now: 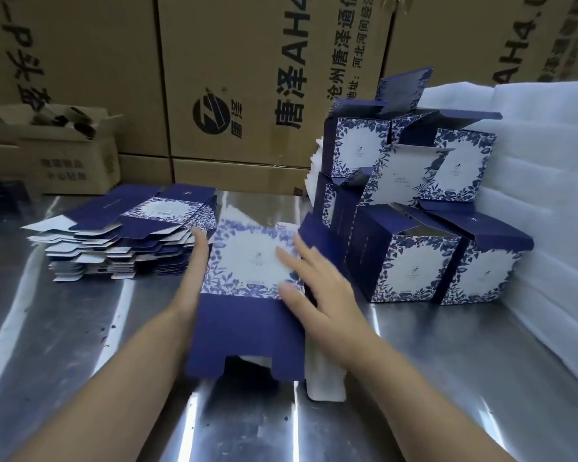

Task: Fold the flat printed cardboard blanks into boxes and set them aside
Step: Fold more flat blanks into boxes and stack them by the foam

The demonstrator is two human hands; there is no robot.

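Both hands are on the work. The left hand [196,261] lies flat, fingers straight, against the left side of the half-formed box [244,261]. The right hand [317,288] is spread wide, its fingers resting on the floral top panel and over the right edge. Neither hand is curling round anything. The box sits between the two hands on the shiny metal desk [80,328], with its dark blue flap hanging toward the person. Just left of the left hand there's a stack of flat blanks [131,228], fanned and untidy. Right of the right hand the folded boxes [411,261] are piled two high, lids standing open. Beyond those are white foam sheets [548,161], and past everything, brown cartons [241,78].
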